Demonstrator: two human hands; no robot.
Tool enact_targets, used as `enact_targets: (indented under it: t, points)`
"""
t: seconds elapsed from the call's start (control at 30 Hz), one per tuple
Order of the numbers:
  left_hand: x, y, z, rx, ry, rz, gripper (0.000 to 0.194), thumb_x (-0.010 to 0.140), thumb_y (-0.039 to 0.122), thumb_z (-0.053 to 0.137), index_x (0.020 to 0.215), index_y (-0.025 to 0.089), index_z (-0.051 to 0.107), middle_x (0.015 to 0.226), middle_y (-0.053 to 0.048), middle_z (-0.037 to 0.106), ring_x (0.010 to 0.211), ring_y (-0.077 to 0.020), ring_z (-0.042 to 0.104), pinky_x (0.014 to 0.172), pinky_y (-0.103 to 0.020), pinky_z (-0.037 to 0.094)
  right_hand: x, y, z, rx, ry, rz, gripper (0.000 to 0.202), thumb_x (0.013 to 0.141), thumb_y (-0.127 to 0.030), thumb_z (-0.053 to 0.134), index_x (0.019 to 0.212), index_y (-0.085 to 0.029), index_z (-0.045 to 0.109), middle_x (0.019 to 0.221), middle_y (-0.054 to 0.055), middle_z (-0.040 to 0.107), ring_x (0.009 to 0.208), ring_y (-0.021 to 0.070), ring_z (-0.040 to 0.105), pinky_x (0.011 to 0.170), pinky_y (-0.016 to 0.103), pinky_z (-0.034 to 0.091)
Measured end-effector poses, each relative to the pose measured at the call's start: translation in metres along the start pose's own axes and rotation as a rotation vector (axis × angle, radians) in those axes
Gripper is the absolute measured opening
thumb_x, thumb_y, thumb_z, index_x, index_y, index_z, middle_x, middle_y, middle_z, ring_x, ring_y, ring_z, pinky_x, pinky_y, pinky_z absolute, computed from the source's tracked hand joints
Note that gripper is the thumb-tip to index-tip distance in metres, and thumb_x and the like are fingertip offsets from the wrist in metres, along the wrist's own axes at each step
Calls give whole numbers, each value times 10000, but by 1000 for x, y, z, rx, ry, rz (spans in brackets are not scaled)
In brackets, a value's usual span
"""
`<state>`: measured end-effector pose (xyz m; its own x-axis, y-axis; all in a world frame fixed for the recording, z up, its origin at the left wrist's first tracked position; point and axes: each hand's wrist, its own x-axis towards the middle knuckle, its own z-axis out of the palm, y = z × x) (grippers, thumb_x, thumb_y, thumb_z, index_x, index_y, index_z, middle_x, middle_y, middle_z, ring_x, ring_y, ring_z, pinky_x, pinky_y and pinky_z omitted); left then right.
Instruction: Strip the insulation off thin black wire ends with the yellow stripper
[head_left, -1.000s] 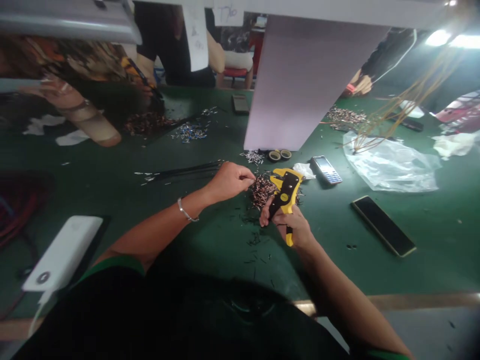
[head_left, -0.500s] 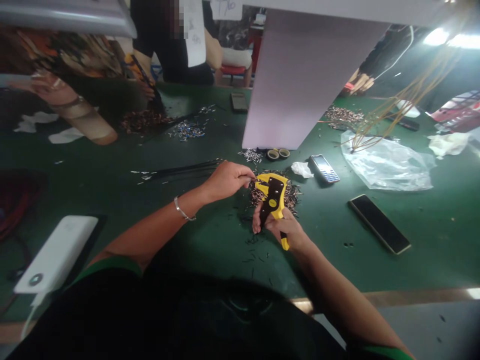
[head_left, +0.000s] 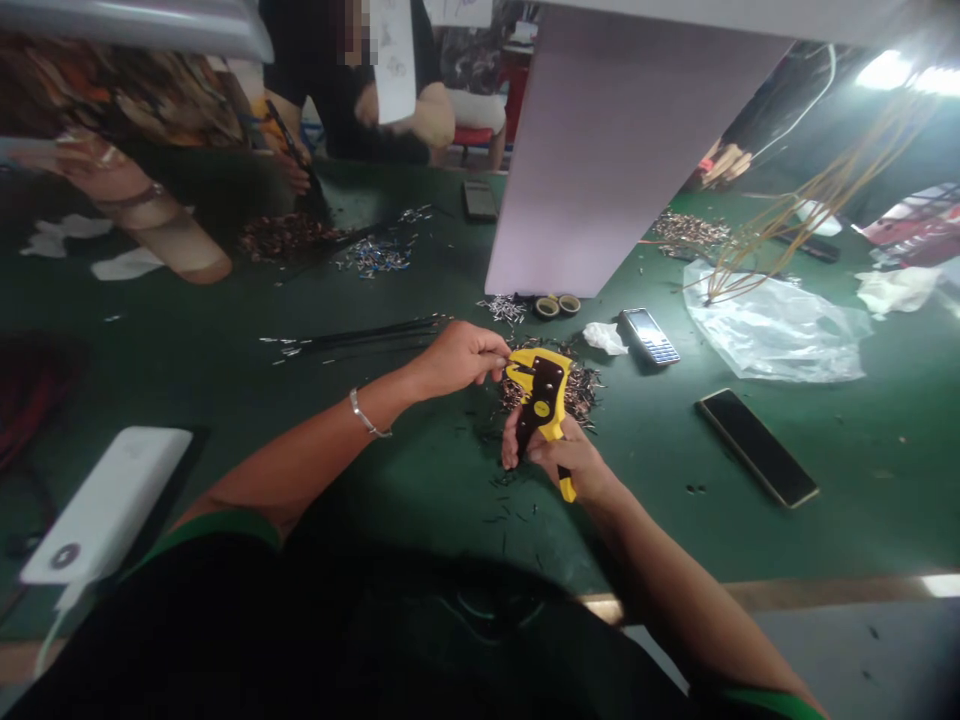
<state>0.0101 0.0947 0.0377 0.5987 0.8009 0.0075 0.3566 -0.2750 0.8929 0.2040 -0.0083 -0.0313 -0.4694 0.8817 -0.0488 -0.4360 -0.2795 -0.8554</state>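
My right hand [head_left: 559,450] is wrapped round the handles of a yellow and black wire stripper [head_left: 544,395], whose jaws face left. Close to those jaws, my left hand [head_left: 465,357] pinches black wires [head_left: 360,337]; they trail left across the table and end in small silver tips. The exact spot where a wire meets the jaws is too small to make out. Beneath the tool lies a pile of short black and copper-coloured pieces [head_left: 583,393]. More small black scraps [head_left: 514,510] are scattered on the green table in front of my right hand.
A purplish upright panel [head_left: 607,150] rises behind the pile, with tape rolls [head_left: 557,306] and silver terminals [head_left: 506,308] at its foot. Right of these are a keypad phone [head_left: 649,337], a plastic bag [head_left: 780,325] and a smartphone [head_left: 757,447]. A white power bank [head_left: 109,505] lies left. Co-workers sit opposite.
The wire stripper has shifted very slightly left, and its jaws now sit nearer my left fingertips. Across the table, a co-worker's arm has moved. Both my grips stay the same.
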Motion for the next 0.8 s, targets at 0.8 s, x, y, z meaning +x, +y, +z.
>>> enact_targets:
  t: [0.8]
  points:
    - [5,-9,-10,-47,-157,-18,235,742,186,558,892,124,728,676,-38,697,489,-79,521,484,-238,385,-6,8,9,-93,118,-16,138,708,-157,712,823,-165,635,586,-27,617,450,128,537,468,307,488]
